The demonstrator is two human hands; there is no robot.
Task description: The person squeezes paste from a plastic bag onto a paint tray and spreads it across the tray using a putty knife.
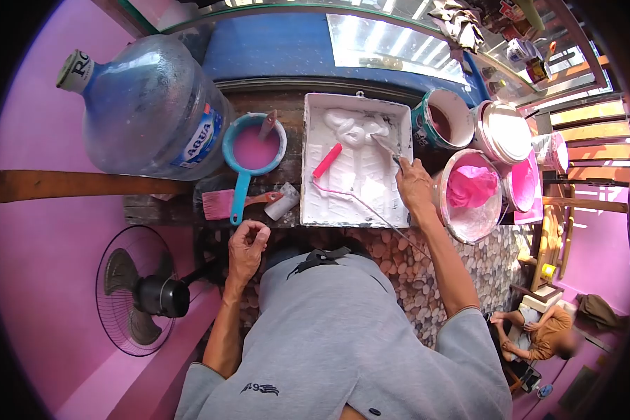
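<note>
Gray shirt [322, 329]; tool [386, 146] in right hand [414, 183], over tray [406, 126]; left hand [247, 246] near dipper [241, 192].

Single head-worn view, wide-angle, edges strongly curved, corners dark. Camera faces steeply down and forward from above the wearer's grey shirt [315, 315]. Left hand [246, 246] and right hand [416, 183] register at close range, mid-frame. The counter [292, 115] crosses above them. The fan [136, 290] lies within side coverage at left; a seated person [549, 334], farther off, at lower right.
</note>
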